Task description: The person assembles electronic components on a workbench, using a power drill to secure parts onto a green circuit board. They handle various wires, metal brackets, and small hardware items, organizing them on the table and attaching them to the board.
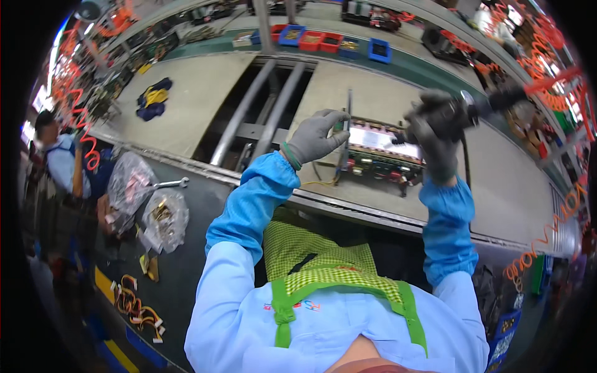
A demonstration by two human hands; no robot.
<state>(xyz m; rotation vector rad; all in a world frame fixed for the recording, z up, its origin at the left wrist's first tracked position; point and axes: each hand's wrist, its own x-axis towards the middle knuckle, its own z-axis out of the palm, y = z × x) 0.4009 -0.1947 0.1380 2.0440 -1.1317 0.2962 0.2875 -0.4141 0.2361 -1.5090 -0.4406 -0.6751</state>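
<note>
A rectangular electronic assembly point(382, 135) lies on the pale worktop in front of me, with a shiny metal top and dark circuit parts along its near side. My left hand point(314, 138), in a grey glove, grips its left end beside a thin upright plate point(349, 102). My right hand point(435, 133), also gloved in grey, is closed round a dark air screwdriver point(497, 101). The tool's tip points left over the assembly's right part; whether it touches is too blurred to tell. A red hose point(556, 81) runs from the tool's back end.
Left of the assembly, metal rollers point(249, 105) span a dark gap. Dark-blue and yellow gloves point(154, 99) lie beyond. Red and blue bins point(311, 41) line the far shelf. At lower left are bagged parts point(165, 219), a wrench point(169, 184) and cables point(138, 308). Another person point(65, 158) is farther left.
</note>
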